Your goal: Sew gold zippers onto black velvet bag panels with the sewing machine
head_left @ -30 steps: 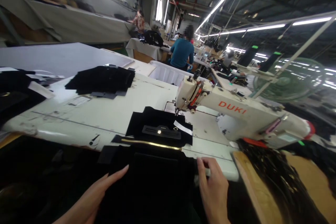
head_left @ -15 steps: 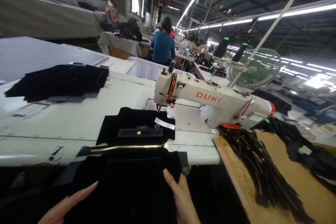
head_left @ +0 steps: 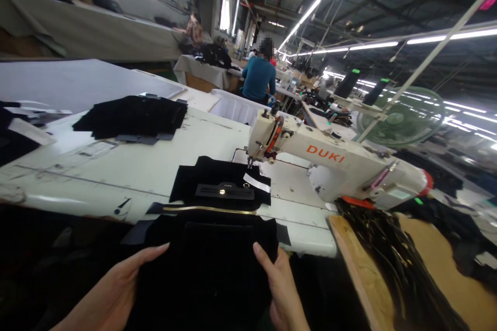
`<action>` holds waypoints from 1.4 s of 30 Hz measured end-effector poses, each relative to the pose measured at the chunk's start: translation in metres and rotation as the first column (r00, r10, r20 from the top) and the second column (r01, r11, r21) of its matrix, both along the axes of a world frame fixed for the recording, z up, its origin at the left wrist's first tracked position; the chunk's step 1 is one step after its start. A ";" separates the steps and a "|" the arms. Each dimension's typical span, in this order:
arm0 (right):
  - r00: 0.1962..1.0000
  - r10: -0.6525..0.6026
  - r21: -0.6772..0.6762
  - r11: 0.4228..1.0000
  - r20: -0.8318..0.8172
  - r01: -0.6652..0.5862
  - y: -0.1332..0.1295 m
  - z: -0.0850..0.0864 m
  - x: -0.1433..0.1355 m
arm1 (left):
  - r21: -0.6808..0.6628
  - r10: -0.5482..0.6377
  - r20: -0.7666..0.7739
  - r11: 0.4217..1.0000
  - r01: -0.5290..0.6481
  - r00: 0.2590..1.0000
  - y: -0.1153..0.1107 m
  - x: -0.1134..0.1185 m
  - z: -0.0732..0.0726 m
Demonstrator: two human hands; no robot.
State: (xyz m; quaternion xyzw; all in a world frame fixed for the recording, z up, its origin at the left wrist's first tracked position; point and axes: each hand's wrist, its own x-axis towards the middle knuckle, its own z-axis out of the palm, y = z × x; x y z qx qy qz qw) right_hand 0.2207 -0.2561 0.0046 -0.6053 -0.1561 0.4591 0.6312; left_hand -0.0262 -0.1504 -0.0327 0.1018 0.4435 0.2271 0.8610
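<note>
Both my hands grip the sides of a black fabric panel (head_left: pixel 212 269) hanging over the table's front edge. My left hand (head_left: pixel 122 279) has its thumb on top at the left side, fingers hidden beneath. At the right side my right hand (head_left: pixel 281 284) pinches the panel the same way. A gold zipper (head_left: pixel 209 210) runs along the panel's far edge. Beyond it another black piece (head_left: pixel 190 183) lies flat, bearing a dark zipped pocket strip (head_left: pixel 236 192) and a white label strip (head_left: pixel 257 182). Its far edge reaches the needle area of the white sewing machine (head_left: pixel 330 155).
A stack of black pieces (head_left: pixel 135 116) lies on the white table (head_left: pixel 97 176), with more dark pieces (head_left: pixel 15 134) at far left. Many dark zippers (head_left: pixel 388 253) rest on a wooden board (head_left: pixel 355 264) at right. A person in blue (head_left: pixel 258 77) sits ahead, near a fan (head_left: pixel 399 116).
The view has swung left, so the scene sits farther right and the dark pieces at far left appear. My left hand now shows more fully, still holding the panel.
</note>
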 end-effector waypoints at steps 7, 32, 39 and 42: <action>0.990 0.064 -0.056 0.997 0.126 -0.058 0.008 -0.018 0.014 | 0.182 0.133 -0.013 0.975 -0.128 0.991 0.002 0.010 0.022; 0.881 0.057 -0.194 0.980 0.470 0.040 0.003 -0.047 0.026 | 0.298 0.205 -0.299 0.948 -0.112 0.932 -0.007 0.013 0.013; 0.884 0.066 -0.199 0.980 0.463 0.031 0.002 -0.045 0.025 | 0.269 0.194 -0.270 0.956 -0.120 0.943 -0.007 0.011 0.012; 0.892 0.055 -0.192 0.981 0.449 0.036 0.003 -0.045 0.024 | 0.283 0.193 -0.266 0.952 -0.115 0.945 -0.007 0.011 0.010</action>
